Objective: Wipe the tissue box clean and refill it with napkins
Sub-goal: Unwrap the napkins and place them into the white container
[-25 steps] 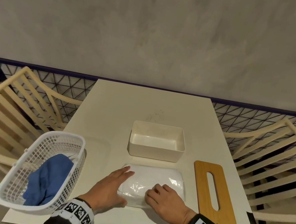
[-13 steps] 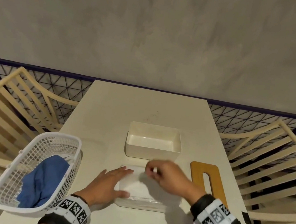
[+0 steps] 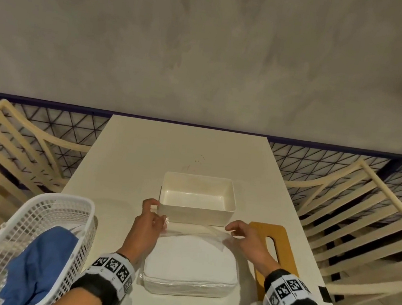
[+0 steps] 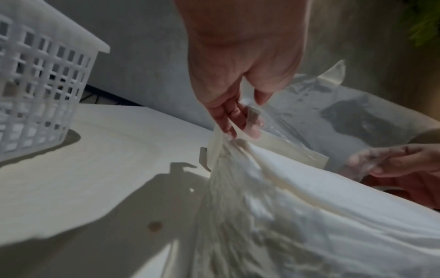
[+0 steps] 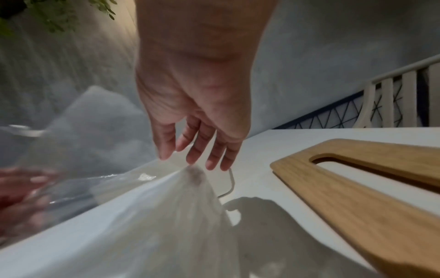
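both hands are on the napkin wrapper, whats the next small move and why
Probably keep pulling the hands apart to widen the opening. The left hand and right hand each pinch a far corner of the clear wrapper, stretched taut over the napkins, which are still inside it. The box beyond sits open and empty.

Napkin pack (image 3: 191,266) before tissue box (image 3: 197,198)

A white mesh basket (image 3: 30,240) holding a blue cloth (image 3: 40,259) sits on the table's (image 3: 142,160) near-left corner.
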Demonstrator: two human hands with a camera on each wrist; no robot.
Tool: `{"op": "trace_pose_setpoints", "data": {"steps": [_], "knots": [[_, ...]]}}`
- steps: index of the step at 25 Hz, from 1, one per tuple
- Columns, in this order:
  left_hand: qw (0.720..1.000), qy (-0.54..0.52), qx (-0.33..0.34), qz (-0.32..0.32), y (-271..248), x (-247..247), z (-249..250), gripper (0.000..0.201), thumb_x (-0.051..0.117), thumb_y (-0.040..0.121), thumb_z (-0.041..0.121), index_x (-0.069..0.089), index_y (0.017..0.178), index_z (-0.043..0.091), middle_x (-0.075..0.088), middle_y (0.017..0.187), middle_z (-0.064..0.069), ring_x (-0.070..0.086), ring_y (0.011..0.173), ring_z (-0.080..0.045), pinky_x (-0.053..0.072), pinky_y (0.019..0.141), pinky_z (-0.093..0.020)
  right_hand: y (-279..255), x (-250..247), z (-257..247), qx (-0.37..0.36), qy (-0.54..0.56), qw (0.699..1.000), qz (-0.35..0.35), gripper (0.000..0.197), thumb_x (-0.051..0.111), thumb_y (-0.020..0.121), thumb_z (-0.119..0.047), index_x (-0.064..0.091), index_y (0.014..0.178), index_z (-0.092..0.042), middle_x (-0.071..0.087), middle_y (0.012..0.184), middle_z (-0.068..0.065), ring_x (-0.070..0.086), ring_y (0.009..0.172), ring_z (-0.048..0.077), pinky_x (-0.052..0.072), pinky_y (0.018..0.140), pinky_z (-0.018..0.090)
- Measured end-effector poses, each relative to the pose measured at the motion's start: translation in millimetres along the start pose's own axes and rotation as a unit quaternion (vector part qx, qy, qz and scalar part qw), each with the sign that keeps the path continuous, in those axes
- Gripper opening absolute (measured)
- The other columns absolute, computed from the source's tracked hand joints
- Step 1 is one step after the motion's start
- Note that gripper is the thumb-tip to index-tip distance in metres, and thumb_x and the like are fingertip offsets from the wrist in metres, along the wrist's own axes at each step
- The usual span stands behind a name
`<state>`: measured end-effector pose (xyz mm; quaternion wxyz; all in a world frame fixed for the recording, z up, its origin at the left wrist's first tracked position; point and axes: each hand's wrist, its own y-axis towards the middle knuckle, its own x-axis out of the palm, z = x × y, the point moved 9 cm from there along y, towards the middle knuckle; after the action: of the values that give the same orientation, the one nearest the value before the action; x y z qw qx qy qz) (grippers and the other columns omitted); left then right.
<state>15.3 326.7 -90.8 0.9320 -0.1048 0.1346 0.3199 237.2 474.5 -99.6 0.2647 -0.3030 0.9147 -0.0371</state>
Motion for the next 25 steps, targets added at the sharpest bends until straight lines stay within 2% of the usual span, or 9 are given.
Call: {"op": "trace_pose_setpoints", "data": {"steps": [3,6,11,14,17,19,21,23,25], "knots": [[0.999,-0.047,-0.010,0.011,-0.9,-3.8,-1.3,0.040,0.053,0.091,0.015,0.025,0.117,0.027,0.067,0.082,-0.010,0.064,0.075,-0.016,0.042,0.060,-0.013,3.1,-0.4,-0.7,0.004,0.033,0.998,0.061,0.030,0.053,0.084,0.012,0.056,0.067,-0.013,0.058,0.069,0.000,0.053,0.068,0.010,0.042,0.058,0.006],[0.999,-0.032,0.016,-0.004,-1.3,-6.6,0.7,0.045,0.053,0.087,-0.001,0.028,0.113,0.026,0.065,0.079,-0.008,0.062,0.073,-0.018,0.044,0.064,-0.014,2.2,-9.3,4.4,0.005,0.104,0.988,0.113,0.030,0.047,0.085,0.018,0.048,0.071,-0.008,0.052,0.064,0.003,0.053,0.065,0.012,0.041,0.051,0.002],[0.999,-0.007,0.042,-0.003,1.1,-3.8,-1.8,0.037,0.044,0.084,-0.012,0.049,0.070,0.022,0.056,0.071,-0.003,0.054,0.067,-0.010,0.040,0.062,-0.009,1.1,-0.1,1.2,-0.032,0.111,0.990,0.083,0.039,0.041,0.083,0.024,0.046,0.063,-0.009,0.049,0.065,0.005,0.050,0.058,0.001,0.042,0.060,0.008],[0.997,0.030,0.064,0.004,5.1,-2.3,-2.6,0.043,0.043,0.084,-0.013,0.051,0.062,0.023,0.054,0.073,0.001,0.051,0.065,-0.004,0.037,0.060,-0.005,-0.7,-3.2,1.8,-0.017,0.135,0.986,0.095,0.043,0.042,0.082,0.025,0.050,0.056,-0.009,0.054,0.066,0.007,0.051,0.065,0.011,0.042,0.059,0.005],[0.997,0.074,0.021,-0.001,13.2,5.3,-14.5,0.038,0.039,0.091,-0.004,0.062,0.081,0.025,0.059,0.089,-0.001,0.050,0.068,-0.010,0.037,0.059,-0.010,0.8,-3.1,11.9,0.025,0.151,0.983,0.105,0.039,0.042,0.085,0.022,0.061,0.064,-0.005,0.059,0.071,0.006,0.052,0.070,0.019,0.043,0.055,0.003],[0.990,0.128,-0.046,-0.042,17.0,16.3,-28.2,0.033,0.035,0.094,0.003,0.060,0.108,0.018,0.059,0.105,-0.009,0.053,0.072,-0.016,0.041,0.060,-0.019,7.5,10.4,21.9,0.055,0.087,0.993,0.062,0.033,0.040,0.091,0.014,0.069,0.095,-0.003,0.063,0.089,0.002,0.052,0.081,0.019,0.041,0.058,0.006],[0.954,0.254,-0.101,-0.127,15.5,30.0,-39.7,0.036,0.027,0.096,0.014,0.055,0.120,0.015,0.053,0.121,-0.012,0.051,0.102,-0.026,0.043,0.085,-0.030,15.8,22.0,30.8,0.066,-0.008,0.997,0.031,0.035,0.037,0.094,0.004,0.065,0.111,-0.006,0.062,0.104,0.003,0.054,0.087,0.014,0.040,0.065,0.008],[0.902,0.360,-0.149,-0.188,12.4,34.3,-47.5,0.043,0.022,0.098,0.030,0.046,0.131,0.017,0.042,0.135,-0.012,0.034,0.127,-0.030,0.027,0.105,-0.038,20.7,26.3,37.3,0.104,-0.063,0.992,0.023,0.028,0.039,0.097,-0.008,0.067,0.097,-0.004,0.062,0.095,0.005,0.054,0.083,0.015,0.041,0.069,0.020],[0.871,0.399,-0.201,-0.203,12.9,30.2,-54.2,0.056,0.016,0.096,0.046,0.039,0.137,0.016,0.036,0.143,-0.012,0.025,0.135,-0.031,0.021,0.110,-0.041,21.3,27.9,42.3,0.149,-0.135,0.979,0.000,0.038,0.039,0.099,-0.026,0.056,0.072,-0.006,0.057,0.077,0.004,0.053,0.081,0.020,0.038,0.070,0.025]]}}
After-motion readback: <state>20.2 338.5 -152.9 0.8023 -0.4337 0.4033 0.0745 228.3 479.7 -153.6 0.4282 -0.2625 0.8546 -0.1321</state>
